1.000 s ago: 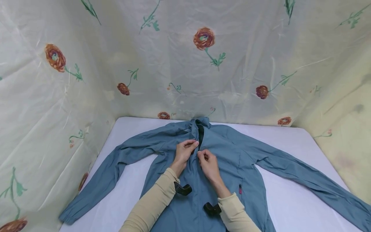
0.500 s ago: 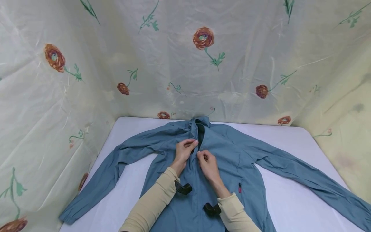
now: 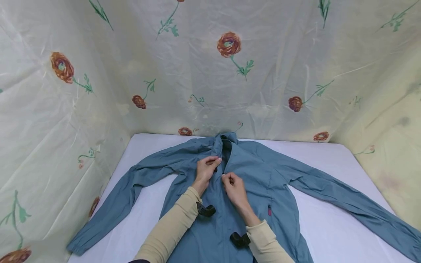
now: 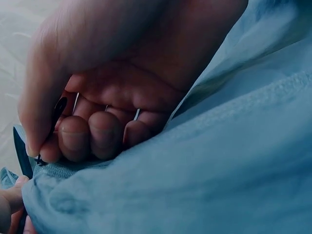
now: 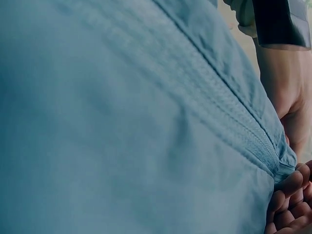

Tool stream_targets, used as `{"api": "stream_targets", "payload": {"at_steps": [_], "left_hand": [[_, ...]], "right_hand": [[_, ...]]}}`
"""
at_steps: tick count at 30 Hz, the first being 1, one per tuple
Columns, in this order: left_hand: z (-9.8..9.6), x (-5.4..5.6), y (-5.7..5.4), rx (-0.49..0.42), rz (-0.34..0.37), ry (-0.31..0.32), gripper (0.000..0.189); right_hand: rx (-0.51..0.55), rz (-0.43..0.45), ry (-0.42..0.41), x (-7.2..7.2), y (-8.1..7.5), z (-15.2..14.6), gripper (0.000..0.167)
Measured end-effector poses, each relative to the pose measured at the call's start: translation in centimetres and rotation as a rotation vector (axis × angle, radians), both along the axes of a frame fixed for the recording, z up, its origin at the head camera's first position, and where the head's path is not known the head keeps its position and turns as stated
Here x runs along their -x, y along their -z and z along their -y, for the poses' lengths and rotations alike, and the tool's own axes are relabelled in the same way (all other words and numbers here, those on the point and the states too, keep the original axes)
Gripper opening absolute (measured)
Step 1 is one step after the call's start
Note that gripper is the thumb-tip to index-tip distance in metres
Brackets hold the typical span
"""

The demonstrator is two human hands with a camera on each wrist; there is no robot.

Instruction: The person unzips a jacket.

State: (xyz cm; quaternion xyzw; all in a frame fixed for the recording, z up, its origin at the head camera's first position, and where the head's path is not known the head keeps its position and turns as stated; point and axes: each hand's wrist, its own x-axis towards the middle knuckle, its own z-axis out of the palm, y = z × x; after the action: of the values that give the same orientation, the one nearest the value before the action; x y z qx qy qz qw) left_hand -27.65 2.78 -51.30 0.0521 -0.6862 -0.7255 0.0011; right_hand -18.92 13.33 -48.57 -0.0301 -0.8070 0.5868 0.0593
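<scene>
A blue-grey zip-up jacket (image 3: 256,171) lies front up with both sleeves spread. Its front zip (image 5: 229,107) runs up the middle and parts below the collar (image 3: 230,137), showing the dark inside. My left hand (image 3: 205,170) is at the left edge of this gap. In the left wrist view its thumb and forefinger pinch a black zipper pull (image 4: 59,107), with the other fingers curled. Just below and to the right, my right hand (image 3: 235,188) pinches the jacket's front edge at the foot of the gap; its fingertips are partly hidden by cloth.
The jacket lies on a white-covered table (image 3: 315,226). A pale floral curtain (image 3: 263,87) encloses the back and sides. Each wrist carries a black camera mount (image 3: 206,210). A small red pocket tab (image 3: 269,210) shows on the jacket's right front.
Both hands have shifted slightly left, the right one also a little down. The gap below the collar has grown wider between them. The grips look the same.
</scene>
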Motion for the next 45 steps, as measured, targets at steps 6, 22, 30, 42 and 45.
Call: {"api": "stream_targets", "payload": {"at_steps": [6,22,30,42,45], "left_hand": [[0.0,0.1,-0.2,0.018,0.007,0.004,0.022],[-0.1,0.8,-0.4,0.023,0.014,-0.019,0.021],[0.0,1.3,-0.5,0.042,0.009,-0.019,0.021],[0.5,2.2,-0.5,0.053,0.023,-0.069,0.020],[0.4,2.4,-0.4,0.065,0.025,-0.064,0.020]], "right_hand": [[0.011,0.016,-0.010,-0.9,-1.7,0.3,0.026],[-0.004,0.022,-0.011,-1.6,-1.7,0.3,0.027],[-0.009,0.019,-0.014,-1.6,-1.7,0.2,0.027],[0.018,0.012,-0.055,-1.8,-1.1,0.2,0.026],[0.018,0.014,-0.057,-1.9,-1.1,0.1,0.026]]}}
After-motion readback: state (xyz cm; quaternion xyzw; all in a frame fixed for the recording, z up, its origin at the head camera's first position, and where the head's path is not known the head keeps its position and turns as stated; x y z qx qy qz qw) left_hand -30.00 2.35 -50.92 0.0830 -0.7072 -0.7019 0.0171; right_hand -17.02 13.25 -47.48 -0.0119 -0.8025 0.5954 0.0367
